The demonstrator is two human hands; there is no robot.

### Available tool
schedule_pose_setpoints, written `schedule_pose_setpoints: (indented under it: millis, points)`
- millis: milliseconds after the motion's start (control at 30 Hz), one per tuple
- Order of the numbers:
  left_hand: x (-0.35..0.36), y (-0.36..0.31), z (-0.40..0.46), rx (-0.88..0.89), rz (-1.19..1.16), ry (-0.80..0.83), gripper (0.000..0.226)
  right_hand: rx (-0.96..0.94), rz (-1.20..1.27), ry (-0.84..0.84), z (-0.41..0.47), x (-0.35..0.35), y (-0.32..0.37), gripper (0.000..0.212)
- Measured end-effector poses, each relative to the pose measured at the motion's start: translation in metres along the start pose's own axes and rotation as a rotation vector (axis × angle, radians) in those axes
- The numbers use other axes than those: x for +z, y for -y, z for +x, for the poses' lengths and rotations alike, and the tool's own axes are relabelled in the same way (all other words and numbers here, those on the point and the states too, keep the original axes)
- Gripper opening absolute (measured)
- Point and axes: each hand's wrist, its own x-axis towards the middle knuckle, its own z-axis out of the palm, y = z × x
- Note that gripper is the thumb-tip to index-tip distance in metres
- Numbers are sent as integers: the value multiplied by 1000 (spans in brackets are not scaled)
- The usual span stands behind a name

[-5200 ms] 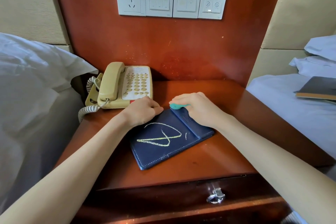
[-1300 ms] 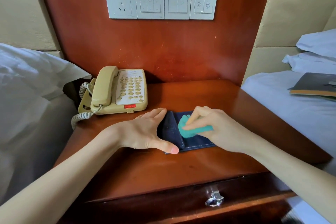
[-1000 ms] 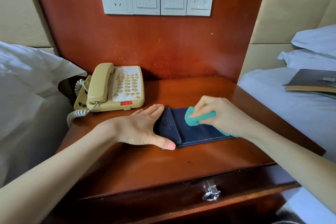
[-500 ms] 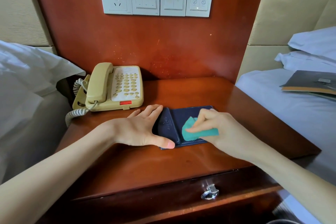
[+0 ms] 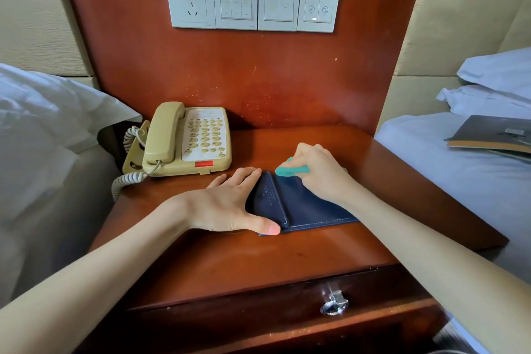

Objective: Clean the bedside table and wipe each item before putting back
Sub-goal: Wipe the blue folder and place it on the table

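Wiping was under way on a dark blue folder (image 5: 310, 207), taken here as the landmark; it lay flat near the middle of the table (image 5: 230, 264).

Far left of the folder: white bedding (image 5: 51, 123), off the table.

Left and behind the folder: a beige telephone (image 5: 186, 141), handset on its cradle, coiled cord (image 5: 126, 181) trailing off the table's left edge. It stood close to the folder but apart from it, likely left in place until its own turn to be wiped.

At the folder's left edge: the left hand (image 5: 230, 204), open and flat, fingers spread along the edge, thumb pressed at the near corner. It gripped nothing. My reading: it served as a stop so the folder would not slide under the rubbing.

At the folder's far edge, right of centre: the right hand (image 5: 319, 172), closed around a teal cloth (image 5: 290, 170), bunched small, presumably to put pressure on one patch. The cloth touched the folder's far edge.

Above the folder, on the wooden back panel: a socket and switch row (image 5: 253, 4).

Below the folder: a drawer with a metal ring pull (image 5: 334, 303).

Far right of the folder: a second bed (image 5: 459, 181) with a dark booklet (image 5: 494, 135) lying on it, possibly parked there off the table for cleaning; cannot confirm.
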Motion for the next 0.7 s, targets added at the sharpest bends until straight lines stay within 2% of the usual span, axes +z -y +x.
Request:
schedule_pose_setpoints:
  millis: [67,200,600,700]
  points:
    - [1,1,-1,9,-2,-7,132,-74,-50,29,-8,0,-4,45]
    - [0,2,-4,34,-9,-17,125,-135,-88,55,-17,-11,-19,44]
    - [3,8,-2,29,-6,-38,127,16,-45,32,-40,-41,-64,35]
    - [3,7,-3,40,3,-41,128,-22,-35,44,-63,-48,-61,43]
